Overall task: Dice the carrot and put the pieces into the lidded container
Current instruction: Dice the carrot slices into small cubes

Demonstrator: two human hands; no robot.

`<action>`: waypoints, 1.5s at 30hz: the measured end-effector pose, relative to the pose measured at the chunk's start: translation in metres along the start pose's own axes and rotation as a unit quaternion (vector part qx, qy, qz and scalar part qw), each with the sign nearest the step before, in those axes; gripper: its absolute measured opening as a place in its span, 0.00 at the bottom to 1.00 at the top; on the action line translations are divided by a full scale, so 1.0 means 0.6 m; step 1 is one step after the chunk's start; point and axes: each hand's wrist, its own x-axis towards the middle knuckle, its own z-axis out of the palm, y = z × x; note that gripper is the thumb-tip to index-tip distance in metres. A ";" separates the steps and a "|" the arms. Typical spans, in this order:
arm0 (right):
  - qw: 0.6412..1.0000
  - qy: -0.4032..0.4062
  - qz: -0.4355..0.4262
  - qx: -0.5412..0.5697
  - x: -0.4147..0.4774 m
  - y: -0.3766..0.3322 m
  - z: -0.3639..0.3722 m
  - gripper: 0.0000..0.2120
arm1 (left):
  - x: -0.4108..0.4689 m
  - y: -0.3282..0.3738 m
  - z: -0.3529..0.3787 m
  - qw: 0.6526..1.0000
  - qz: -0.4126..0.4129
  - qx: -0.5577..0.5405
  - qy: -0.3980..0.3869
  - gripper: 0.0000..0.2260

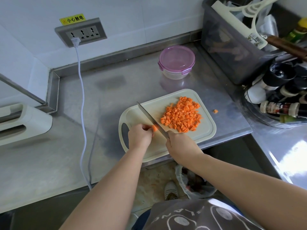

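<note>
Left hand (140, 135) pinches a tiny carrot stub (154, 128), right hand (178, 141) grips the knife (147, 114). Stub that small, blade could slip and cut!

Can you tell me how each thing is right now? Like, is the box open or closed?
Lidded container: lid on, closed.
Diced carrot pile: cut up, heaped on the cutting board.
Carrot stub: not cut yet, held by the left hand.
Knife: gripped by the right hand, blade at the stub.
Stray carrot piece: on the counter, off the board.
Plug: in the wall socket.
</note>
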 end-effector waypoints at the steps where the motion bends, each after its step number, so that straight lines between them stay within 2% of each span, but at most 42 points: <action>1: 1.000 -0.002 0.000 -0.003 0.000 -0.001 0.001 0.12 | 0.000 0.000 0.000 1.000 -0.001 -0.001 0.001 0.05; 8: 1.000 -0.015 0.004 -0.013 0.006 -0.007 0.003 0.13 | -0.002 0.002 -0.001 1.000 0.003 0.005 0.012 0.01; 13: 0.997 -0.033 -0.011 -0.070 0.008 -0.008 0.006 0.14 | -0.001 0.001 0.000 1.000 0.006 0.005 0.011 0.02; 30: 0.996 -0.046 0.032 -0.065 0.026 -0.012 0.025 0.15 | 0.003 -0.001 -0.003 1.000 -0.006 0.026 0.012 0.03; 36: 0.995 -0.054 0.005 -0.082 0.029 -0.006 0.018 0.14 | 0.002 -0.001 -0.004 0.999 0.004 0.032 0.015 0.03; 42: 1.000 0.004 -0.019 0.008 0.016 0.004 -0.011 0.10 | 0.003 -0.011 -0.009 1.000 0.019 -0.014 0.003 0.06; 45: 0.997 0.030 -0.069 0.008 0.009 0.023 -0.024 0.07 | 0.007 -0.021 -0.035 0.997 0.032 -0.057 0.048 0.05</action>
